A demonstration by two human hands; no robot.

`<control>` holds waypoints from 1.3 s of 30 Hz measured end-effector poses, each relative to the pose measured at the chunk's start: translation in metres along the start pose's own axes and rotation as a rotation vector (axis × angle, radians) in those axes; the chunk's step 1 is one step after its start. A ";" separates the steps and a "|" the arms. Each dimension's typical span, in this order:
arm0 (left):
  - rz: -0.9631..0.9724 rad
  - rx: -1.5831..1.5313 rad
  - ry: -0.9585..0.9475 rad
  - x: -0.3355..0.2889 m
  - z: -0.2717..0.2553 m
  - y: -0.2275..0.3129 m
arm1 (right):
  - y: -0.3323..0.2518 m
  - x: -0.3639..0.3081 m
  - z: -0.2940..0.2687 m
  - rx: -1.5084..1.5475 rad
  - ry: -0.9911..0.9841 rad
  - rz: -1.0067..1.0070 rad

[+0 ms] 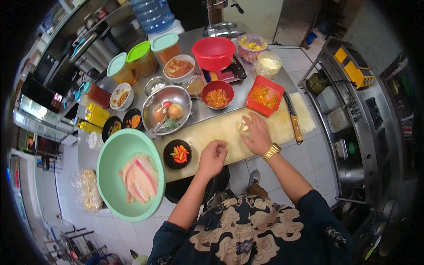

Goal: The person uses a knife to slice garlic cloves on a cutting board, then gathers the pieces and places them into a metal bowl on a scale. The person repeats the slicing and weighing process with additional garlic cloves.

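My right hand [258,135], with a gold watch [271,152] at its wrist, is spread over the pale cutting board [207,137]. Its fingers are apart beside a few peeled garlic cloves [239,126]. My left hand [213,157] is above the board's near edge with its fingers curled together; whatever may be in them is hidden. Left of it is a black bowl of red, orange and green chilies [179,154]. A knife with a wooden handle [295,128] lies across the board's right part, next to a red square tub of chopped orange vegetables [264,97].
At the left, a mint-green basin [104,176] holds fish fillets [140,179]. A steel bowl [180,121] contains onions and a tomato. Farther back are a red bowl of orange pieces [217,94], a red colander [214,53] and lidded tubs [142,59]. A stove [375,115] stands at the right.
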State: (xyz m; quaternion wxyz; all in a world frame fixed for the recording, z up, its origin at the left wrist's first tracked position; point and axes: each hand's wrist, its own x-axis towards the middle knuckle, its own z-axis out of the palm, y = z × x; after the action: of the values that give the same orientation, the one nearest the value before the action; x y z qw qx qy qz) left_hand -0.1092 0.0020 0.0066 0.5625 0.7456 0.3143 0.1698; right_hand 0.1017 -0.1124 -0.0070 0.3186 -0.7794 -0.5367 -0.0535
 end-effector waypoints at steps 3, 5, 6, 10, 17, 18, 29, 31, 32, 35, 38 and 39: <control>0.044 0.209 0.130 0.029 0.019 0.012 | 0.036 -0.027 -0.050 0.073 0.036 0.013; 0.013 0.242 0.173 0.048 0.033 0.021 | 0.074 -0.045 -0.080 -0.055 0.056 0.151; 0.007 0.308 0.185 0.056 0.039 0.024 | 0.089 -0.047 -0.089 -0.087 0.022 0.250; 0.050 0.552 0.215 0.085 0.065 0.025 | 0.128 -0.046 -0.106 -0.101 -0.102 0.443; -0.052 0.309 0.274 0.084 0.067 0.005 | 0.168 -0.058 -0.116 -0.010 -0.006 0.419; -0.089 0.195 0.303 0.078 0.065 0.004 | 0.163 -0.063 -0.123 0.075 -0.006 0.477; -0.066 0.521 0.274 0.052 0.041 0.010 | 0.042 -0.109 -0.152 0.523 -0.301 0.474; 0.022 0.477 0.273 0.053 0.041 0.009 | 0.034 -0.105 -0.144 0.547 -0.353 0.468; 0.063 0.450 0.233 0.055 0.042 0.012 | 0.027 -0.101 -0.140 0.540 -0.387 0.447; 0.098 0.451 0.187 0.054 0.047 0.009 | 0.006 -0.092 -0.119 0.509 -0.412 0.276; 0.048 0.455 0.220 0.053 0.053 0.007 | -0.013 -0.088 -0.089 0.488 -0.453 0.283; 0.022 0.449 0.240 0.052 0.055 0.008 | -0.015 -0.089 -0.077 0.440 -0.412 0.226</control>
State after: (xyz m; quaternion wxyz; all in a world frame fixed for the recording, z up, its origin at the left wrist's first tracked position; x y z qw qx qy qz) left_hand -0.0348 -0.0051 -0.0083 0.3396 0.8298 0.4003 0.1891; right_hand 0.0714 -0.2235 0.0221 0.3682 -0.7409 -0.4988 0.2584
